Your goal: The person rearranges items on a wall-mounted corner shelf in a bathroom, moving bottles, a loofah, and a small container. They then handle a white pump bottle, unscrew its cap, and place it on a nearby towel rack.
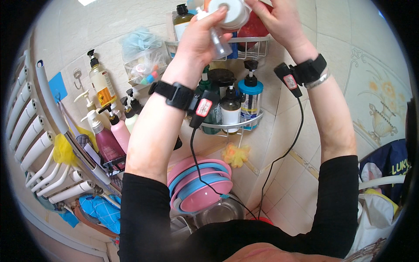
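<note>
My left hand (199, 39) is raised to the upper corner shelf (252, 39). It grips a round white jar (230, 14), its thumb across the flat face. A small clear bottle with a white pump top (221, 44) is held in the same hand, tilted and blurred. Close to the jar's right side is my right hand (283, 23), its fingers partly cut off by the top edge; whether they grip anything is unclear. A red item (255, 28) sits behind it on the shelf. Left of my left hand stands a dark bottle with a black cap (183, 21).
Below, a wire shelf (235, 126) carries several pump bottles, one with a blue collar (250, 95). More pump bottles (106, 140) stand at left beside a towel rack (32, 127). Stacked pink and blue basins (206, 193) lean under the shelves. Cables (193, 154) hang from both wrist straps.
</note>
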Motion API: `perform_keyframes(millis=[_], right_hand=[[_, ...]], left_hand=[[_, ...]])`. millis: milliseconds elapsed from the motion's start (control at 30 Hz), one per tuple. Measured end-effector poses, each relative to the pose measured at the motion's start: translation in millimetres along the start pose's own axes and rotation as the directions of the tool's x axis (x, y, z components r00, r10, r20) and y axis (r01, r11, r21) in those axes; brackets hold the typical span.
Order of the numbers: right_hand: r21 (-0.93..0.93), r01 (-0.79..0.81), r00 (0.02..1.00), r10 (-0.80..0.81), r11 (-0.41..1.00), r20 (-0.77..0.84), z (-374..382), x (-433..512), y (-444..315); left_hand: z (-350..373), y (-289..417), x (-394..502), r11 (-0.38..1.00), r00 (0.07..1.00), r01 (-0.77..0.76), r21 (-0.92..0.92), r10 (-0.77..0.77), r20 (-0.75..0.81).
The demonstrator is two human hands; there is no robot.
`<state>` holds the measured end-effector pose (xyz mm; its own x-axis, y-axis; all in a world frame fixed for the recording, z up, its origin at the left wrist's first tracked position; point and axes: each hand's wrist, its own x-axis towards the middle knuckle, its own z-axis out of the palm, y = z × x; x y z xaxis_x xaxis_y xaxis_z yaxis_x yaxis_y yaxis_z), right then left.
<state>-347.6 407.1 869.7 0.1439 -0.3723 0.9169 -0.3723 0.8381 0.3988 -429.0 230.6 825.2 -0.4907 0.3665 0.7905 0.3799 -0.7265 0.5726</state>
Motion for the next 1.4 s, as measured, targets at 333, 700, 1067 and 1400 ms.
perform_keyframes(millis=[333, 700, 1067, 1400], right_hand=[[-0.218, -0.296, 0.939, 0.325, 0.930, 0.109, -4.4, 6.1, 69.4], [-0.420, -0.113, 0.817, 0.324, 0.900, 0.476, 26.8, 54.1, 66.5], [-0.156, -0.331, 0.706, 0.354, 0.931, 0.614, 35.5, 43.7, -3.8], [-0.456, -0.461, 0.709, 0.625, 0.761, 0.327, 41.7, 34.1, -17.0]], left_hand=[[-60.0, 8.5, -148.3, 0.998, 0.991, -0.001, -0.059, -0.006, -0.134], [-63.2, 9.8, -284.5, 0.968, 0.928, 0.245, 0.048, -0.221, -0.300], [-77.4, 16.0, -323.1, 0.973, 0.899, 0.230, -0.005, -0.214, -0.381], [-96.2, 27.5, -348.8, 0.966, 0.871, 0.251, -0.055, -0.250, -0.423]])
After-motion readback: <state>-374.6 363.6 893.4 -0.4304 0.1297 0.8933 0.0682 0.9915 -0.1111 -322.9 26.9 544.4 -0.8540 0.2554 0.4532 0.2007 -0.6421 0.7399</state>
